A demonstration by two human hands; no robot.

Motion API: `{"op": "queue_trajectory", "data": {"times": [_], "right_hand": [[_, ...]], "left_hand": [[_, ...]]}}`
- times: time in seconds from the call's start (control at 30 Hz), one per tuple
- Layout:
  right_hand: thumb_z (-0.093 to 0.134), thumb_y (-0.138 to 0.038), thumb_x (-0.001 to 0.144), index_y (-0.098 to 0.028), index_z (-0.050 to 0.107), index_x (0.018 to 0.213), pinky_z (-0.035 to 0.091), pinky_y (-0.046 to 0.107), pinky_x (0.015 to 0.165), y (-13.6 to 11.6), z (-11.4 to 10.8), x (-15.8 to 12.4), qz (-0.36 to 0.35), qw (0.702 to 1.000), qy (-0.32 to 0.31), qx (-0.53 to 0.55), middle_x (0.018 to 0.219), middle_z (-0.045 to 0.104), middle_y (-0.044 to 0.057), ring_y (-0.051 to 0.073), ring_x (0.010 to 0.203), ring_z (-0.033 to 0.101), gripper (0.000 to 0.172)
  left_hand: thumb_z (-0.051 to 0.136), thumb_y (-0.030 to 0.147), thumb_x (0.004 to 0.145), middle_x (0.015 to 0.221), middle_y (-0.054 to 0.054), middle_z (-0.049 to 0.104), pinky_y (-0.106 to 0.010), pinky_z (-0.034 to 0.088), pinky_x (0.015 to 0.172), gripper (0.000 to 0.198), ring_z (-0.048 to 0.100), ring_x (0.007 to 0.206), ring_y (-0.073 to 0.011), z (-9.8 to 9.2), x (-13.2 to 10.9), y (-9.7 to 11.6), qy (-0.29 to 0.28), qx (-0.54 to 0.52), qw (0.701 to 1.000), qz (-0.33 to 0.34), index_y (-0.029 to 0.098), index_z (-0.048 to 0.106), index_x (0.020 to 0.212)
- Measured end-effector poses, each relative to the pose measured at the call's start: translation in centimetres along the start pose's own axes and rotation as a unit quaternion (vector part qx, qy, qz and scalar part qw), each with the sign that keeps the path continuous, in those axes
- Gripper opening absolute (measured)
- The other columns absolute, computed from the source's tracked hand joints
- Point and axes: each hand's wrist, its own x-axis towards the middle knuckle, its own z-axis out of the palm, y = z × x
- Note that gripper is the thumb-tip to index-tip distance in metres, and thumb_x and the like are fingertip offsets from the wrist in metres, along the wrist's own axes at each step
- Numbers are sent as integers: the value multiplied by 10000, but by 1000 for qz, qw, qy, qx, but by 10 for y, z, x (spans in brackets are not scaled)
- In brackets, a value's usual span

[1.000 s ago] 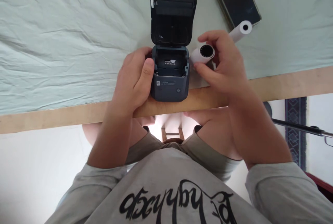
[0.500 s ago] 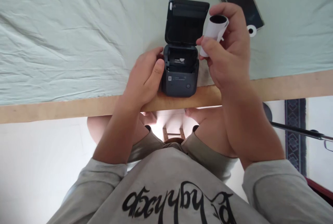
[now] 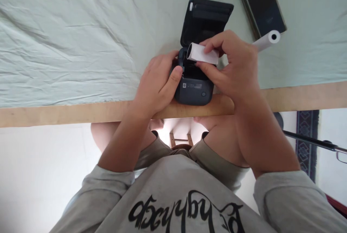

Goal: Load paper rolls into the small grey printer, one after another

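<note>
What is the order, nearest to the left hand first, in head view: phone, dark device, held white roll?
1. Dark device: touching the left hand.
2. Held white roll: to the right, in the right hand.
3. Phone: at the upper right.

Dark slab (image 3: 262,3) on pale green cloth (image 3: 81,45), patterned strip (image 3: 307,121) below.

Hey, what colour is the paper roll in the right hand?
White outside, dark inside the open end; the head view shows the roll best.
</note>
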Motion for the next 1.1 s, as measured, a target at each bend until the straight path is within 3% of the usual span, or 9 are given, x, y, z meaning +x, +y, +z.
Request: {"op": "queue_trajectory", "data": {"times": [0.4, 0.63, 0.83, 1.0, 1.1], "right_hand": [[745, -222, 757, -298, 593, 756, 583, 504, 897, -2, 2, 3, 16, 999, 2, 38, 859, 690, 10, 261, 909, 660, 170], [706, -182, 780, -298, 603, 746, 590, 460, 841, -8, -4, -1, -41, 999, -23, 20, 877, 708, 8, 243, 902, 673, 159], [635, -137, 790, -282, 650, 776, 570, 404, 885, -18, -11, -7, -88, 990, -109, 31, 1042, 726, -7, 199, 967, 691, 146], [663, -272, 804, -288, 695, 771, 531, 469, 980, -16, -14, -8, -96, 984, -142, 50, 1116, 718, 1, 234, 1049, 679, 48], [658, -357, 853, -300, 686, 778, 546, 463, 903, -13, -13, -7, -104, 986, -89, 96, 1072, 710, 8, 227, 990, 675, 98]], "left_hand": [[273, 505, 1102, 1293, -104, 690, -445, 495, 1085, 503, 626, 1233, -279, 0, 1, 4, 1, 33, 999, 10, 194, 542, 1391], [348, 392, 1099, 1310, -78, 691, -412, 483, 1103, 372, 619, 1254, -252, -2, 1, 7, 2, 29, 1000, -3, 239, 556, 1367], [309, 430, 1102, 1292, -149, 687, -470, 505, 1061, 514, 627, 1206, -285, -1, 1, 5, 5, 33, 999, 21, 88, 552, 1398], [528, 526, 1010, 1349, -105, 665, -485, 490, 1097, 474, 612, 1265, -314, 0, 1, 1, -6, 40, 999, 9, 259, 534, 1402], [616, 548, 947, 1345, -99, 661, -524, 482, 1105, 525, 608, 1264, -339, 0, 1, 1, -13, 32, 999, 1, 299, 521, 1399]]}}
